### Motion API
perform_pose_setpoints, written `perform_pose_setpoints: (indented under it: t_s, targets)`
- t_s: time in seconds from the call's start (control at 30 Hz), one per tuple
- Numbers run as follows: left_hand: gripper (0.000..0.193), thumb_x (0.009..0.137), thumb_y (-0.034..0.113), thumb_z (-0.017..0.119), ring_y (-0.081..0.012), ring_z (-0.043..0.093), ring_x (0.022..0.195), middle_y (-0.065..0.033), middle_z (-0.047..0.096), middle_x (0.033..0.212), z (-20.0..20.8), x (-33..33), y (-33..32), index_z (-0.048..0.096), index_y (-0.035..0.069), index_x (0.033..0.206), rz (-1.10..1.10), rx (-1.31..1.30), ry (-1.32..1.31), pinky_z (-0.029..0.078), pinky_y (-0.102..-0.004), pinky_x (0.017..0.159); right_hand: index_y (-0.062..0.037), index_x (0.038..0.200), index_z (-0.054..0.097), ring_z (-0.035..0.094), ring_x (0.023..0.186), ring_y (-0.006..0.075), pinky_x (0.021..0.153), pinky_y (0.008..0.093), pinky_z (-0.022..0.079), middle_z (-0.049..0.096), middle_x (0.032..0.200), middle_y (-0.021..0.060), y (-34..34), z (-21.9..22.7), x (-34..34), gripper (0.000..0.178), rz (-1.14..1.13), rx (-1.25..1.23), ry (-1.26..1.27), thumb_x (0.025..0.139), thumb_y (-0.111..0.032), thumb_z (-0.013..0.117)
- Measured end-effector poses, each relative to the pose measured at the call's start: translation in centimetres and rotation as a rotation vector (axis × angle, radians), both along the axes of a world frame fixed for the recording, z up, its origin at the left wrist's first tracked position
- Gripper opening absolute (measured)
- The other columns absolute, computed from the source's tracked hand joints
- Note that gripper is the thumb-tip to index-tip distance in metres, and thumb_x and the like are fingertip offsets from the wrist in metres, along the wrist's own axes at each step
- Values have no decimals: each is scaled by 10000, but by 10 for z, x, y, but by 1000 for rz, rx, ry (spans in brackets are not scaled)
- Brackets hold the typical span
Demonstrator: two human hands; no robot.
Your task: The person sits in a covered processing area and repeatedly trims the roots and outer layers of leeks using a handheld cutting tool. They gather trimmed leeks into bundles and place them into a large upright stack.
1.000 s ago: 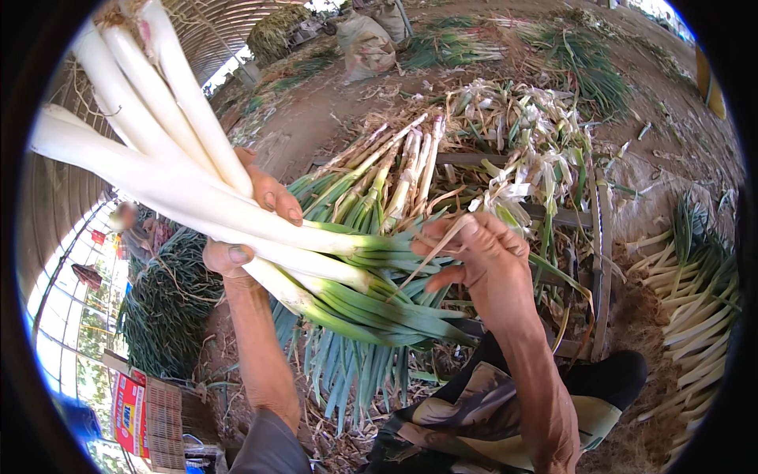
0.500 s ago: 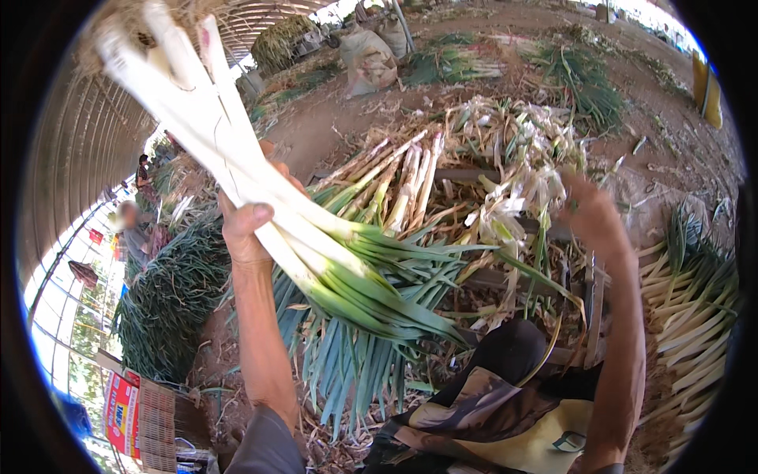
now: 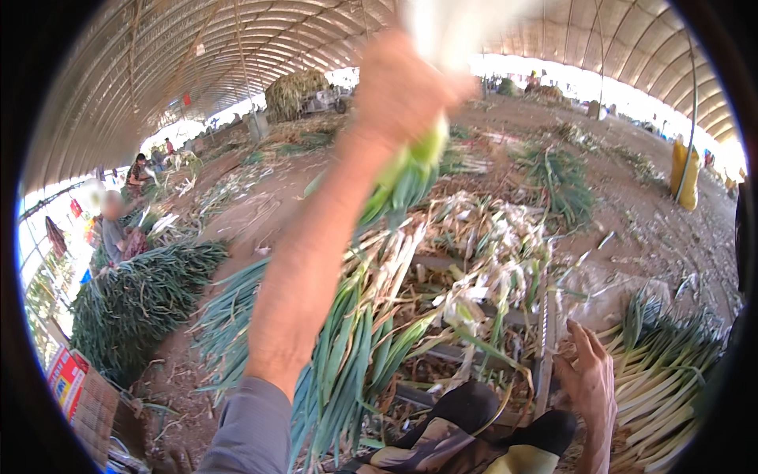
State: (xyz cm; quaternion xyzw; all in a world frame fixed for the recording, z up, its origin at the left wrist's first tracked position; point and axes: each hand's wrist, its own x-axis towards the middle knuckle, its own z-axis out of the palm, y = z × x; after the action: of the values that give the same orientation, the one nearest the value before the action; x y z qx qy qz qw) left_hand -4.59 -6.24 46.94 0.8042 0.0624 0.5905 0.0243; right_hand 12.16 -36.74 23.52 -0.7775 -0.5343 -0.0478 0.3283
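Raised high in front of me, my left hand (image 3: 407, 91) is closed round a bunch of large green onions. Their white stems blur out at the top edge, and the green part (image 3: 410, 162) shows beneath my fist. At the lower right my right hand (image 3: 588, 375) is empty with its fingers apart, beside a row of cleaned green onions (image 3: 663, 387) on the ground. Below my left forearm lies a heap of untrimmed green onions (image 3: 339, 355), leaves toward me. Stripped pale skins (image 3: 505, 245) are piled at its right.
A wooden slatted frame (image 3: 545, 340) stands by my knees, under the peelings. Onion leaves (image 3: 150, 300) form a big heap at left, with a seated person (image 3: 118, 229) behind it. Further bundles (image 3: 557, 186) lie ahead. A yellow sack (image 3: 684, 178) stands far right.
My left hand has swung up and forward with the green onions, now motion-blurred. My right hand has dropped from the peelings toward the lower right. The view has tilted up.
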Motion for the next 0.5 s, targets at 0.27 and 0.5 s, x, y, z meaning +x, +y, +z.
perform_pose_setpoints:
  t_s: [0.27,0.5]
  targets:
    - [489,961,77,555,-365,713,821,-257,666,931,-185,101,-121,420,-176,1356,-92,624,657,622,-472,791,35,1425,443,493,1332,412,1093,539,438,555,1362,242,-75,102,-79,916,-186,-12,-811,650,-177,882]
    - [353,818,108,625,-241,641,699,-117,610,777,-322,78,-195,549,-92,1099,-395,353,825,521,-377,632,-11,1415,447,555,1189,380,1008,511,439,585,1255,206,-87,-7,-17,971,-56,-481,-445,595,-253,906]
